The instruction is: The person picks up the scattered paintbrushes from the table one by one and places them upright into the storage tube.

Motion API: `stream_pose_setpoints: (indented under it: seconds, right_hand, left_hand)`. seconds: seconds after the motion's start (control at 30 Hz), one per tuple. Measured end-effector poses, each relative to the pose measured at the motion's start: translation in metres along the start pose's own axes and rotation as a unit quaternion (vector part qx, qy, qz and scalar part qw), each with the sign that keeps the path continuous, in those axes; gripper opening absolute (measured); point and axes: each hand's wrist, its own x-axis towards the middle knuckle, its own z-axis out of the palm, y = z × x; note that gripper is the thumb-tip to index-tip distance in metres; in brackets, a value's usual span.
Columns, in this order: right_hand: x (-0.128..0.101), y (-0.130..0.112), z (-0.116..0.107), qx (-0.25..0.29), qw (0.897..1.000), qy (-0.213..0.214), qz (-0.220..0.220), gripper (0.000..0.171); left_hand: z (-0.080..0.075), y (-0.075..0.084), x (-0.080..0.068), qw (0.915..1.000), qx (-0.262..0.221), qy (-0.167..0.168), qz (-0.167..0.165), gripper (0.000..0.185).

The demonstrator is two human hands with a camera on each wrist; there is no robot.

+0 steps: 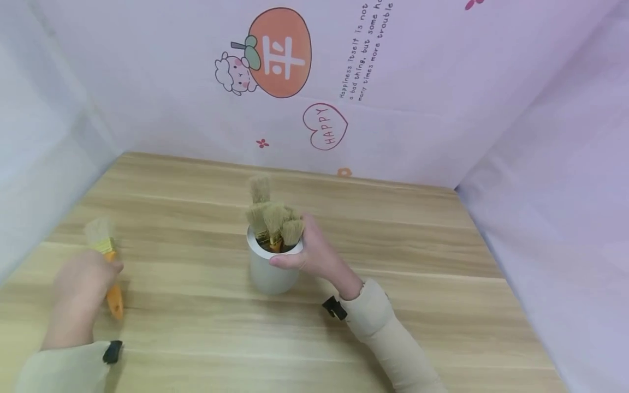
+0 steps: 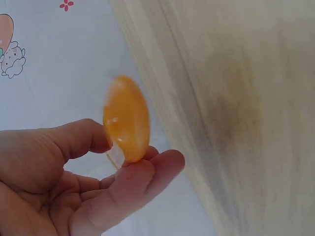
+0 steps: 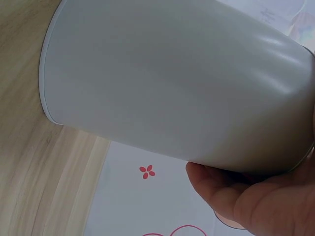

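Left hand (image 1: pixel 81 284) gripped one orange-handled bristle brush (image 1: pixel 105 256); right hand (image 1: pixel 314 252) clasped one grey cylindrical cup (image 1: pixel 267 270) holding five brushes (image 1: pixel 272 221).

Soft, even, bright light fills all three views, leaving only faint shadows on the worktop (image 1: pixel 393 284). The head view bends toward its edges. The left wrist view is motion-blurred, the wood grain smeared. A mild sheen lies across the grey cup (image 3: pixel 187 98).
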Motion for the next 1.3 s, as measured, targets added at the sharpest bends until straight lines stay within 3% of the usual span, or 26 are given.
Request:
stream_pose_setpoints:
  seconds: [0.33,0.6,0.73,0.97,1.23,1.3]
  right_hand:
    - [0.001,0.001,-0.001,0.017,1.0,-0.003,0.022,0.077]
    - [0.002,0.003,-0.002,0.014,1.0,-0.007,-0.009,0.074]
    - [0.0,0.002,-0.003,0.001,1.0,0.002,0.008,0.077]
    - [-0.002,0.0,-0.001,-0.011,1.0,0.006,0.022,0.077]
    - [-0.003,-0.002,-0.001,-0.004,1.0,0.009,0.03,0.076]
    - [-0.003,-0.002,-0.002,-0.004,1.0,0.008,0.029,0.075]
  left_hand:
    - [0.0,0.015,0.001,0.9982,-0.006,0.059,0.011,0.048]
    - [0.004,0.037,-0.003,0.9892,-0.062,0.124,0.048,0.045]
    - [0.004,0.053,-0.004,0.9751,-0.113,0.182,0.056,0.042]
    - [-0.002,0.079,-0.005,0.9428,-0.169,0.276,0.079,0.037]
    - [-0.002,0.106,-0.008,0.9146,-0.205,0.328,0.119,0.033]
    - [0.0,0.11,-0.009,0.9109,-0.211,0.331,0.128,0.033]
